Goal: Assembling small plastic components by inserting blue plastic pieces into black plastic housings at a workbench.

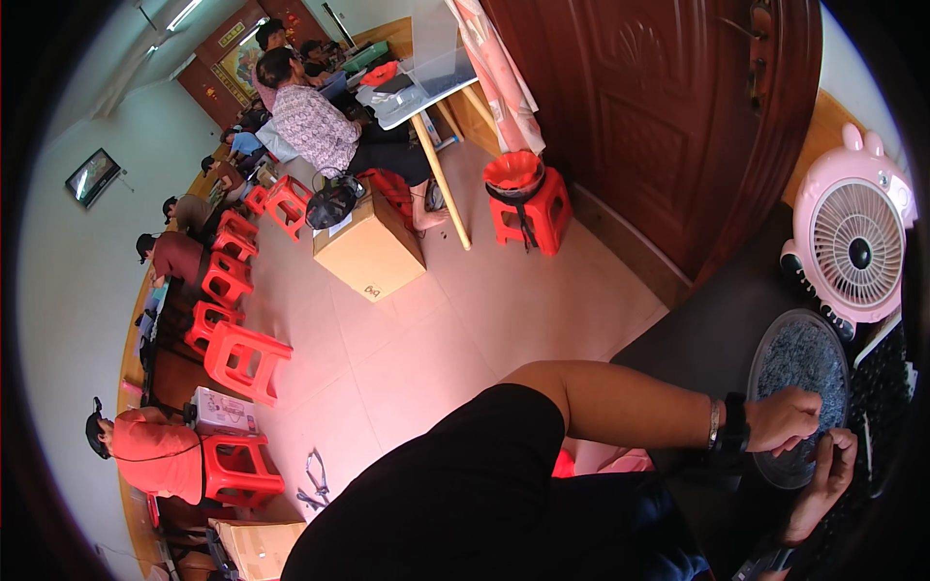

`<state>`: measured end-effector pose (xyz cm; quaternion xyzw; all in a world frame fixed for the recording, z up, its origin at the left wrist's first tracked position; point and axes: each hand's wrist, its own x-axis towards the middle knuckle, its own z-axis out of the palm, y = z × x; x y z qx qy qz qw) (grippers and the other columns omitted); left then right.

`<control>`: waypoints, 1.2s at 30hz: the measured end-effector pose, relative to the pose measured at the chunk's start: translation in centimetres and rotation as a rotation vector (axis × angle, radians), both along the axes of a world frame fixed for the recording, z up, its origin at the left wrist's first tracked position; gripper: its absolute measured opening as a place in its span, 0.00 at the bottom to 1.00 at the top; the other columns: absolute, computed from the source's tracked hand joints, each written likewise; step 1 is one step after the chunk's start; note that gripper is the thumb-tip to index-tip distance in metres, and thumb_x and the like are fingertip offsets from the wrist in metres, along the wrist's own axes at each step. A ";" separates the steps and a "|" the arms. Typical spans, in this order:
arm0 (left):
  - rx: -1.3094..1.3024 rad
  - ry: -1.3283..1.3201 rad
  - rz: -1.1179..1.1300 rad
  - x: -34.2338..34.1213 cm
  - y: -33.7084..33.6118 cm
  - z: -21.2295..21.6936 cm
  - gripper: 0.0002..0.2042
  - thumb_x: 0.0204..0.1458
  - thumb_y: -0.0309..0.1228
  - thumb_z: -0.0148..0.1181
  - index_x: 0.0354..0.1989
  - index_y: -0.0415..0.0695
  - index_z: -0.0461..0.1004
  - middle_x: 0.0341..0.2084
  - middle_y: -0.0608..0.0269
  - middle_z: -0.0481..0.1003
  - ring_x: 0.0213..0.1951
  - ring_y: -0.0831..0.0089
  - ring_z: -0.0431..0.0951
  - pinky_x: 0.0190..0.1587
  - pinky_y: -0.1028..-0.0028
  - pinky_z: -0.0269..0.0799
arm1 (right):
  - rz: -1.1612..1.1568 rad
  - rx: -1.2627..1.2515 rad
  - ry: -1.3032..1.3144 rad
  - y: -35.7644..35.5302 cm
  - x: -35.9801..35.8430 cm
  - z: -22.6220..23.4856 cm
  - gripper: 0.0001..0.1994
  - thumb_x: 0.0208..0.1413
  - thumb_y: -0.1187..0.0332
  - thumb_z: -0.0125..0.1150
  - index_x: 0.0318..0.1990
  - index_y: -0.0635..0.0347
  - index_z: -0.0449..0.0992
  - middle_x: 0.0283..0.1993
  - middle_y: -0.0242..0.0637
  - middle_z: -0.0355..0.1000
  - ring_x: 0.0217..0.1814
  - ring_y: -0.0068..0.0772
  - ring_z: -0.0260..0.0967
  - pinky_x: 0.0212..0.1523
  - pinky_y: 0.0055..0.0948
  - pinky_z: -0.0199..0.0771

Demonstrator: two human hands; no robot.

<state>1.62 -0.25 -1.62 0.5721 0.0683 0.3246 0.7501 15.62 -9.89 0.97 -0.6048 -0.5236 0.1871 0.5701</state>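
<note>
Head view: left hand and right hand pinch fingers together over a dish; anything held is indiscernible.

Glinting speckled blue-grey on the bits. Showing pink on the fan, black on its hub. Running black along the sleeve and wristband. Glowing bright red across the stools, coral on one shirt. Mottling mauve and white over a blouse, pink and white over the curtain. Deepening to red-brown on the door.

This appears to be a small workshop, with people seated in a row on red plastic stools near a brown cardboard box and a pale-topped, wooden-legged table.
</note>
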 end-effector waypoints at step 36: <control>-0.340 -0.148 -0.285 0.4 0.0 0.0 0.09 0.54 0.31 0.49 0.30 0.37 0.65 0.23 0.57 0.70 0.17 0.68 0.73 0.19 0.75 0.69 | 0.199 -0.019 -0.017 0.3 0.9 -0.2 0.08 0.60 0.68 0.51 0.32 0.63 0.70 0.34 0.31 0.61 0.37 0.21 0.56 0.43 0.22 0.57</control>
